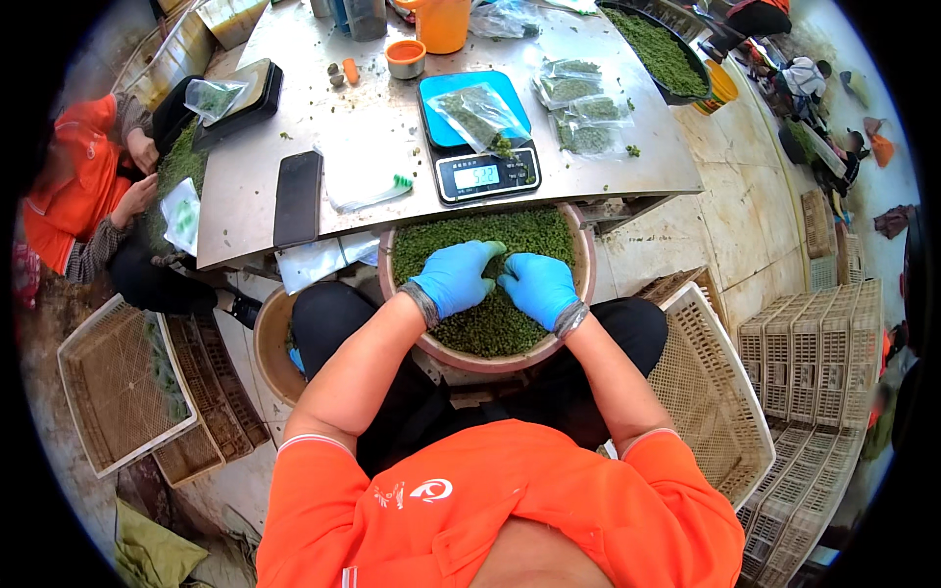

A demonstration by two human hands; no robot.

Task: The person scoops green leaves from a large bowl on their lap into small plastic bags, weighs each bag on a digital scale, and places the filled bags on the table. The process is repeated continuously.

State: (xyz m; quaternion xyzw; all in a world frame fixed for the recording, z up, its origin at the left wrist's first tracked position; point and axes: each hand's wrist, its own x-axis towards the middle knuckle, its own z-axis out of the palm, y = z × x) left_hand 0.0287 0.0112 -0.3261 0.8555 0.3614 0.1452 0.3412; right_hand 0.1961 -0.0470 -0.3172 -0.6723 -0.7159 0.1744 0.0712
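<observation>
My left hand (455, 278) and my right hand (540, 290), both in blue gloves with greenish fingertips, are over a round tub (584, 257) between my knees. Small green bead-like produce (487, 328) fills the tub nearly to its rim. The fingers of both hands are bent inward and come close together at the middle of the heap. What lies between the fingertips is too small to make out. Just beyond the tub, a digital scale (488, 174) with a blue top stands on the metal table; a clear bag (478, 116) of the green produce lies on it.
The metal table (372, 137) also holds a phone (298, 199), filled bags (590, 125), an empty bag (372, 196) and an orange bucket (441, 24). Plastic crates (706, 392) flank me. Another person (83, 181) sits at the left, handling the same produce.
</observation>
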